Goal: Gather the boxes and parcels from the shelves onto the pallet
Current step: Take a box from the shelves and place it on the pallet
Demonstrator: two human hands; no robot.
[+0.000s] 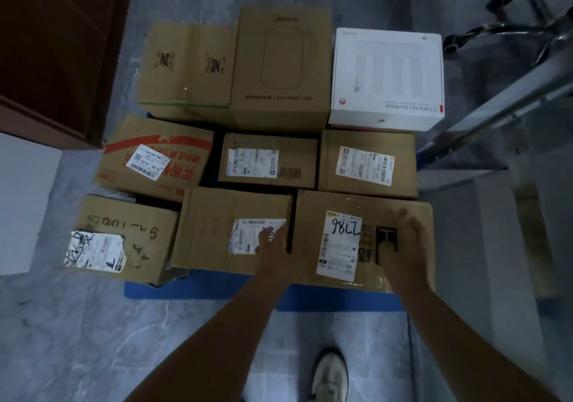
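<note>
A blue pallet point(201, 287) on the grey floor carries several cardboard boxes in three rows, with a white box point(387, 69) at the back right. The front right box point(369, 203) has a white label marked in black pen. My left hand point(273, 246) presses against that box's left edge, in the gap beside the front middle box point(210, 228). My right hand point(403, 240) lies blurred on top of the front right box, fingers spread. A tall kettle box point(279, 60) stands in the back row's middle.
A dark wooden cabinet point(46, 45) stands at the left, with a white block point(24, 200) below it. A metal frame and wheeled chair base point(511, 29) sit at the right. My shoe point(330, 377) is on the marble floor in front of the pallet.
</note>
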